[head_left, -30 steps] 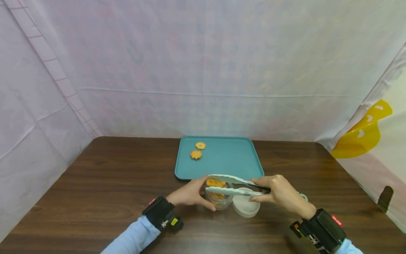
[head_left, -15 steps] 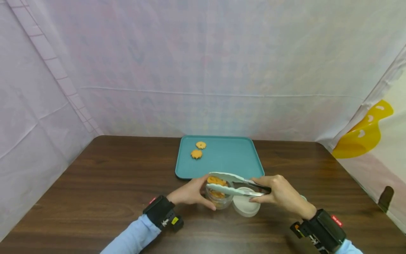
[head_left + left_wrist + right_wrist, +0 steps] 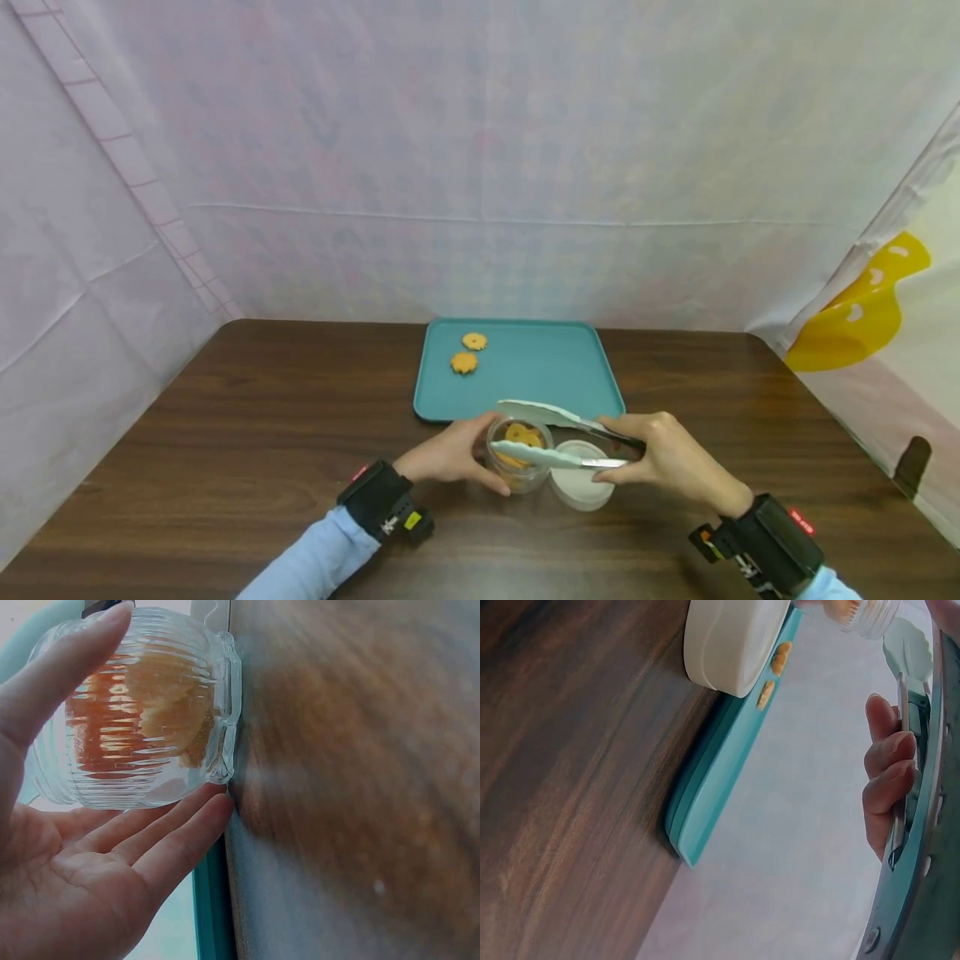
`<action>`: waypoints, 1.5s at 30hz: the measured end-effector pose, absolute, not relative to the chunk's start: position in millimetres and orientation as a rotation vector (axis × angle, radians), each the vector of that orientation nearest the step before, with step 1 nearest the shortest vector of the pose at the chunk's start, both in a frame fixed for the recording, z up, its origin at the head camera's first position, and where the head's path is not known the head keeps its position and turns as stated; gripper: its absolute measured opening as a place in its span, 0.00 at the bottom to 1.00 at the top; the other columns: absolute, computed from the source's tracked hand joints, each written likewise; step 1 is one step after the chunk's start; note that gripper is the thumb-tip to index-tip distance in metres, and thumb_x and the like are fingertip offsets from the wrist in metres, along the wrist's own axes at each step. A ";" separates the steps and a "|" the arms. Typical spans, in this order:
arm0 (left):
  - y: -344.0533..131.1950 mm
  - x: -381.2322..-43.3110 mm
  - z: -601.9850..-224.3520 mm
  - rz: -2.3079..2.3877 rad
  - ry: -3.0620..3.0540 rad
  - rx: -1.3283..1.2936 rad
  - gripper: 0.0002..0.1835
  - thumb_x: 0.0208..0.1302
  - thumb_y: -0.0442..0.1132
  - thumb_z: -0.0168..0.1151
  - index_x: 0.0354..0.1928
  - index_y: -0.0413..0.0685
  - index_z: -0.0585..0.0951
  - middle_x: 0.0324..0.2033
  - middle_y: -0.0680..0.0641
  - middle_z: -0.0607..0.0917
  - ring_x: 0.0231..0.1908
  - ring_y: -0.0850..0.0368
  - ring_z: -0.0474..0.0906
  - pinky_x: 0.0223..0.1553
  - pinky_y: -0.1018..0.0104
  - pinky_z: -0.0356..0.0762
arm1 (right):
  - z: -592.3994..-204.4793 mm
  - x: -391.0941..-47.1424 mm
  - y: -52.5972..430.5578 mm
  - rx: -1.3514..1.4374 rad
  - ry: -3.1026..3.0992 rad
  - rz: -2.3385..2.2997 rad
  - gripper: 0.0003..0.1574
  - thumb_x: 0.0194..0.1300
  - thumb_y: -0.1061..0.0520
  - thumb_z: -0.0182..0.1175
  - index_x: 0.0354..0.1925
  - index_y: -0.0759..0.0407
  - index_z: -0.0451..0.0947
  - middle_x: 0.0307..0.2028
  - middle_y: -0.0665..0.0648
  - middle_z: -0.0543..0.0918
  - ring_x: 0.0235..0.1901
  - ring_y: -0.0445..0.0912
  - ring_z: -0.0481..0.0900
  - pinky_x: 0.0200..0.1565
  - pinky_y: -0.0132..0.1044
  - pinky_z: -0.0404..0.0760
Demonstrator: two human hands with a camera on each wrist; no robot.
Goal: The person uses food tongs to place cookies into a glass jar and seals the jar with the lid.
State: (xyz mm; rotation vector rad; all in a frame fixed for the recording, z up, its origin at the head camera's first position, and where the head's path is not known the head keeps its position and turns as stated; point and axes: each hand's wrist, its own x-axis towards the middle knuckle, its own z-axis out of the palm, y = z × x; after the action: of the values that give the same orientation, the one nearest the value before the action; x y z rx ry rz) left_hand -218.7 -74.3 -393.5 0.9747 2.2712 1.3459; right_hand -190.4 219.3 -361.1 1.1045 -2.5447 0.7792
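Head view: our left hand (image 3: 452, 455) clasps the jar (image 3: 527, 477), our right hand (image 3: 666, 458) grips tongs (image 3: 538, 455); we judge the cookies (image 3: 521, 433) brittle, best edge-held.

We cannot count the biscuits (image 3: 522, 432) inside the jar (image 3: 529, 482), part-hidden behind the tongs (image 3: 542, 457); the right wrist view's top edge crops the jar, and the left's blurs the surface (image 3: 352, 780).
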 end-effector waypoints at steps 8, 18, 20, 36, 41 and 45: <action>-75.5 -217.6 -394.3 1.325 2.269 0.966 0.39 0.40 0.40 0.72 0.56 0.43 0.64 0.52 0.41 0.74 0.54 0.50 0.69 0.55 0.53 0.74 | -361.5 -192.6 216.3 1.095 -2.560 0.811 0.38 0.44 0.41 0.66 0.47 0.66 0.76 0.31 0.59 0.86 0.22 0.34 0.73 0.19 0.28 0.77; -74.7 -218.4 -395.9 1.346 2.248 0.962 0.42 0.40 0.39 0.72 0.59 0.43 0.62 0.56 0.39 0.72 0.56 0.48 0.67 0.56 0.51 0.72 | -352.9 -216.9 207.5 0.948 -2.552 0.799 0.38 0.44 0.42 0.66 0.49 0.65 0.75 0.25 0.52 0.82 0.17 0.34 0.66 0.16 0.29 0.67; -74.4 -218.5 -396.0 1.349 2.242 0.958 0.41 0.40 0.39 0.72 0.58 0.43 0.63 0.55 0.40 0.72 0.56 0.48 0.68 0.56 0.51 0.72 | -352.6 -224.4 204.8 0.927 -2.549 0.769 0.39 0.43 0.41 0.66 0.48 0.66 0.75 0.24 0.51 0.80 0.14 0.35 0.61 0.15 0.28 0.62; -73.8 -221.4 -392.7 1.358 2.250 0.982 0.42 0.39 0.37 0.72 0.59 0.43 0.62 0.56 0.39 0.71 0.57 0.46 0.66 0.58 0.49 0.70 | -359.5 -276.0 173.6 0.933 -2.658 0.592 0.38 0.40 0.36 0.67 0.43 0.62 0.79 0.17 0.48 0.75 0.16 0.37 0.64 0.18 0.30 0.66; -73.6 -221.6 -392.4 1.360 2.242 0.974 0.42 0.40 0.37 0.72 0.59 0.42 0.62 0.57 0.38 0.71 0.57 0.46 0.66 0.58 0.49 0.70 | -366.2 -289.0 164.4 0.936 -2.740 0.551 0.40 0.39 0.36 0.67 0.44 0.63 0.78 0.14 0.49 0.72 0.15 0.39 0.64 0.19 0.32 0.64; -73.9 -220.7 -393.3 1.365 2.228 0.964 0.41 0.40 0.38 0.72 0.58 0.42 0.62 0.57 0.38 0.71 0.57 0.46 0.66 0.58 0.49 0.69 | -369.0 -296.6 157.0 0.902 -2.792 0.508 0.46 0.37 0.36 0.68 0.48 0.66 0.76 0.20 0.58 0.82 0.16 0.39 0.69 0.23 0.36 0.73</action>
State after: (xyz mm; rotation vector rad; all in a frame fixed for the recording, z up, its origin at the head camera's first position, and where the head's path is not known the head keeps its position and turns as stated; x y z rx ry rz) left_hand -220.7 -73.9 -393.3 0.9640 2.2282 1.3646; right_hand -296.6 157.0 -369.0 0.9018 -2.7917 0.5082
